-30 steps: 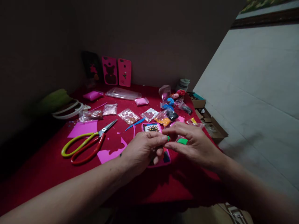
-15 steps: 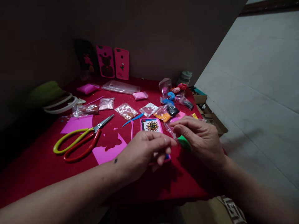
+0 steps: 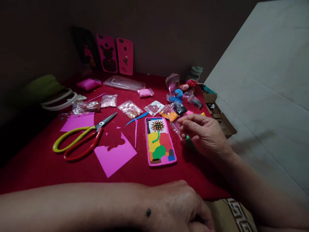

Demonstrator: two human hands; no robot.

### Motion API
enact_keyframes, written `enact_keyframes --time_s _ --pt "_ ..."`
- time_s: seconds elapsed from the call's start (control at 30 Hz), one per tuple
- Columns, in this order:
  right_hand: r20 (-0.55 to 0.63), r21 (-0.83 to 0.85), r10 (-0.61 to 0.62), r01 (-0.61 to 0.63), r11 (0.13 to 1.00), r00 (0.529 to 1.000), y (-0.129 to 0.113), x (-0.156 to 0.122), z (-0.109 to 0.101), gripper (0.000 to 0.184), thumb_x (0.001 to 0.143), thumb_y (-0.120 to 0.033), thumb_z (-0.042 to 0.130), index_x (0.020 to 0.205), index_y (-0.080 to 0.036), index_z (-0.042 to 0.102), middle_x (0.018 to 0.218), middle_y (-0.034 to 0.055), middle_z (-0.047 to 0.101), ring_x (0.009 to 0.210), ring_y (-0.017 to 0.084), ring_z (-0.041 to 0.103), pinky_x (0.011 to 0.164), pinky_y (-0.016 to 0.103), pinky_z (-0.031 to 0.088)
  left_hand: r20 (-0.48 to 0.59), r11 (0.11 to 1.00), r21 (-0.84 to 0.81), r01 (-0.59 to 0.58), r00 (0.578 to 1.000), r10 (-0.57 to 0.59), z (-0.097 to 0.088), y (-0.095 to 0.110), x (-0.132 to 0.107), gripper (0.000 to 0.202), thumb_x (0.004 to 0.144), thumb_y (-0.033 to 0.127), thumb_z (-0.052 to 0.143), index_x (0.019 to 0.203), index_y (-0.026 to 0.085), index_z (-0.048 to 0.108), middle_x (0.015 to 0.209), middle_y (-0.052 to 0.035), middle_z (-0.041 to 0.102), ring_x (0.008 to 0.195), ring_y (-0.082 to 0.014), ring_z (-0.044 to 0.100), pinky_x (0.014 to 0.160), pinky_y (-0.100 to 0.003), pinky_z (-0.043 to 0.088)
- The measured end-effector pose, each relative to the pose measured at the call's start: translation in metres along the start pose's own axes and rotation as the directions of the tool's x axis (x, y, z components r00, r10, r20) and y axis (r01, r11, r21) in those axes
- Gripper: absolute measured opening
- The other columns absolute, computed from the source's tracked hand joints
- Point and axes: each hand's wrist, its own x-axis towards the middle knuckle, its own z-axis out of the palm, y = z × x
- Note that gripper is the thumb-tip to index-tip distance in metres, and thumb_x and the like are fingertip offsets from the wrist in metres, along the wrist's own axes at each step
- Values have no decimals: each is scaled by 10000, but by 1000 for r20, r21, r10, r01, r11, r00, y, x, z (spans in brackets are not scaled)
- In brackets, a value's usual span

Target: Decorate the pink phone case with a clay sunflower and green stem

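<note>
My right hand [image 3: 205,132] hovers over the right side of the table, thumb and fingertips pressed together in a pinch; anything between them is too small or hidden to make out. Just beneath it a bit of green [image 3: 190,141] shows, partly covered by the hand. My left hand [image 3: 181,204] is low at the table's front edge, back up, fingers curled under and mostly hidden. Between the hands and the far items lies a pink-rimmed phone case [image 3: 160,141], filled with coloured clay patches, a brown-and-yellow flower and a curved green stem.
Scissors [image 3: 84,138] with yellow and red handles lie left, beside cut pink sheets [image 3: 116,159]. A blue modelling tool [image 3: 137,118], a pink tool [image 3: 136,132] and clay packets [image 3: 169,112] lie beyond. Decorated cases [image 3: 107,53] lean on the wall. Boxes [image 3: 219,119] stand right.
My left hand has moved down and right, away from above the phone case, uncovering its lower part and stem. The right hand stays pinched in nearly the same place. The view has shifted slightly.
</note>
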Motion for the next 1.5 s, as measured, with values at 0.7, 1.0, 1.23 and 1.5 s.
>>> enact_keyframes --time_s 0.7,1.0,1.23,1.5 --pt "181 230 113 -154 961 977 7 0 5 237 579 -217 953 644 -167 730 578 -32 644 441 69 563 415 174 470 -27 988 58 -145 989 147 -7 -22 -2 261 950 130 570 1061 -27 747 936 -172 769 812 -170 701 721 -177 513" --pt "269 300 150 -231 926 951 10 -1 1 161 764 -265 877 861 -153 816 718 29 769 571 102 710 556 193 596 -8 990 54 -129 992 129 -10 -20 -2 262 952 126 590 1085 -44 739 974 -199 775 838 -189 724 736 -185 519" --pt "274 281 75 -154 947 959 11 0 0 165 660 -151 911 734 -174 765 652 -18 681 533 83 636 486 178 528 -7 992 60 -113 993 114 -12 -17 -2 260 945 108 602 1094 -60 732 993 -217 775 863 -199 735 735 -183 521" --pt "323 330 68 -180 927 944 10 -3 -3 142 864 -280 790 908 -147 810 713 17 723 569 84 660 517 181 555 15 997 47 -68 998 67 -13 -17 0 262 949 123 604 1099 -49 734 1004 -217 776 873 -207 740 746 -196 530"
